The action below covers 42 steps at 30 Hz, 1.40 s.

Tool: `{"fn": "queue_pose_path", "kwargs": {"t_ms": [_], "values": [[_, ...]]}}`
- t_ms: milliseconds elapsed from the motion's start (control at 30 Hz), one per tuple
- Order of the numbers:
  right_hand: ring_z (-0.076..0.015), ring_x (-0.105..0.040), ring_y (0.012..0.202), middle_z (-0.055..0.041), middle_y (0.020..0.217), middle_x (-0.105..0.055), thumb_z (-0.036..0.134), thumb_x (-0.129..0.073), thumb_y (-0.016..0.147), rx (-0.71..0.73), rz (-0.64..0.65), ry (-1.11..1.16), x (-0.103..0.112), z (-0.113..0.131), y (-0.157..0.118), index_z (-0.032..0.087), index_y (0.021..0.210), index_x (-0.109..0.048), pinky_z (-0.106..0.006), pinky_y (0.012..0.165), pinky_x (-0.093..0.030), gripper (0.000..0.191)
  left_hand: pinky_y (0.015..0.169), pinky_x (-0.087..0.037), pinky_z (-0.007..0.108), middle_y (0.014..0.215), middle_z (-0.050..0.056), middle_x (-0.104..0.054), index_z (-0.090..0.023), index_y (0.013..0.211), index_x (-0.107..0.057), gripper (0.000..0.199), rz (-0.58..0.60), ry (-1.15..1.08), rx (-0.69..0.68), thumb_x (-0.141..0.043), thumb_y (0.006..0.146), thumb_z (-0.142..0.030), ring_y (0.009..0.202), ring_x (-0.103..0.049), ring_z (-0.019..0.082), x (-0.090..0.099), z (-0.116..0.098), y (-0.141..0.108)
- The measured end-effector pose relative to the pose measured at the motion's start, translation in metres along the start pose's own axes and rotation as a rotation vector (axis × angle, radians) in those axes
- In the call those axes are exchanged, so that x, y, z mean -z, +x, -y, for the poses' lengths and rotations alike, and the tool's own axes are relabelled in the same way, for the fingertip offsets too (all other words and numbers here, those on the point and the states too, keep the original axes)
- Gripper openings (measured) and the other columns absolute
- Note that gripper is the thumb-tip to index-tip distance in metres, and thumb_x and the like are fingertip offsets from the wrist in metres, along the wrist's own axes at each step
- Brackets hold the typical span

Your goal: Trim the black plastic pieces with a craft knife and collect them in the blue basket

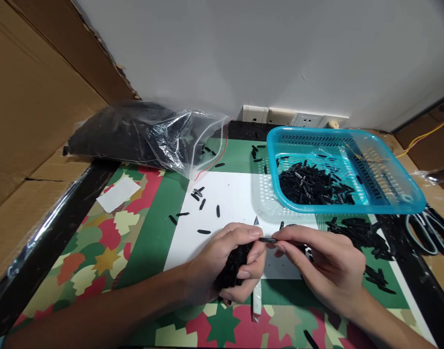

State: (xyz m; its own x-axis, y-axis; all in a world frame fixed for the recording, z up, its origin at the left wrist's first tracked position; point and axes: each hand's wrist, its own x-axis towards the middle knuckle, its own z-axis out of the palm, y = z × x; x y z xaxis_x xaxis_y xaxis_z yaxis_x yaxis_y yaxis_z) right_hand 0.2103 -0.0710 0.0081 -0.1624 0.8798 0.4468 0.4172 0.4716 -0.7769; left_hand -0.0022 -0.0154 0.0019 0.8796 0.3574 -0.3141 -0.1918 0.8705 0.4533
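My left hand (211,259) is closed around a handful of small black strips (234,266), with its thumb and forefinger at one end of a single black strip (267,240). My right hand (327,264) pinches the other end of that strip between thumb and forefinger. Beneath the hands lies a white sheet of paper (185,247). A slim white-handled tool (257,303) with a pointed dark tip lies partly hidden under my left hand. Loose black strips (203,231) are scattered on the paper to the left.
A blue plastic basket (347,208) holds many black strips and some thin wooden sticks. Behind to the left lies a clear zip bag (134,131) full of black material. More strips (367,237) pile up at the right, near scissors (421,235). Cardboard (36,92) stands at the left.
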Motion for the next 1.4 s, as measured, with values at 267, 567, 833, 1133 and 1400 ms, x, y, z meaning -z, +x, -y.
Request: {"fn": "queue_pose_path", "kwargs": {"t_ms": [267, 567, 833, 1133, 1400], "values": [[-0.0169, -0.078, 0.079, -0.0054, 0.093, -0.080, 0.003, -0.065, 0.099, 0.100, 0.054, -0.037, -0.004, -0.001, -0.003, 0.018, 0.115, -0.069, -0.026, 0.073, -0.060, 0.023, 0.028, -0.031, 0.018, 0.051, -0.007, -0.045, -0.019, 0.071, -0.056, 0.040, -0.001, 0.021, 0.003, -0.049, 0.105, -0.039, 0.027, -0.035, 0.008, 0.002, 0.001, 0.001], [-0.0163, -0.077, 0.081, -0.0038, 0.094, -0.080, 0.005, -0.067, 0.099, 0.073, 0.041, -0.034, -0.002, -0.002, -0.005, 0.020, 0.116, -0.069, -0.026, 0.074, -0.058, 0.023, 0.028, -0.030, 0.018, 0.051, -0.007, -0.045, -0.019, 0.071, -0.055, 0.040, -0.020, 0.030, 0.004, -0.048, 0.106, -0.039, 0.027, -0.036, 0.008, 0.000, 0.002, -0.001], [-0.0168, -0.078, 0.081, -0.0045, 0.093, -0.080, 0.004, -0.065, 0.099, 0.093, 0.064, -0.046, -0.001, -0.001, -0.002, 0.019, 0.114, -0.069, -0.027, 0.074, -0.059, 0.021, 0.028, -0.031, 0.017, 0.053, -0.006, -0.046, -0.019, 0.072, -0.056, 0.039, -0.022, 0.016, 0.018, -0.048, 0.105, -0.038, 0.028, -0.037, 0.008, 0.001, 0.001, 0.000], [-0.0169, -0.076, 0.075, -0.0039, 0.089, -0.079, 0.003, -0.067, 0.097, 0.101, 0.027, -0.064, -0.002, 0.001, -0.002, 0.018, 0.112, -0.070, -0.028, 0.069, -0.059, 0.021, 0.028, -0.029, 0.016, 0.052, -0.006, -0.045, -0.019, 0.072, -0.056, 0.039, -0.019, 0.008, 0.007, -0.047, 0.105, -0.037, 0.028, -0.036, 0.008, 0.000, 0.003, 0.001], [-0.0315, -0.071, 0.094, -0.0105, 0.096, -0.081, 0.003, -0.083, 0.086, 0.262, -0.493, -0.824, 0.036, -0.013, 0.009, 0.020, 0.117, -0.075, -0.044, 0.084, -0.056, 0.037, 0.029, -0.029, 0.016, 0.054, -0.006, -0.047, -0.019, 0.074, -0.058, 0.045, -0.030, 0.027, 0.026, -0.048, 0.107, -0.048, 0.030, -0.036, 0.007, 0.002, 0.004, 0.000]]}}
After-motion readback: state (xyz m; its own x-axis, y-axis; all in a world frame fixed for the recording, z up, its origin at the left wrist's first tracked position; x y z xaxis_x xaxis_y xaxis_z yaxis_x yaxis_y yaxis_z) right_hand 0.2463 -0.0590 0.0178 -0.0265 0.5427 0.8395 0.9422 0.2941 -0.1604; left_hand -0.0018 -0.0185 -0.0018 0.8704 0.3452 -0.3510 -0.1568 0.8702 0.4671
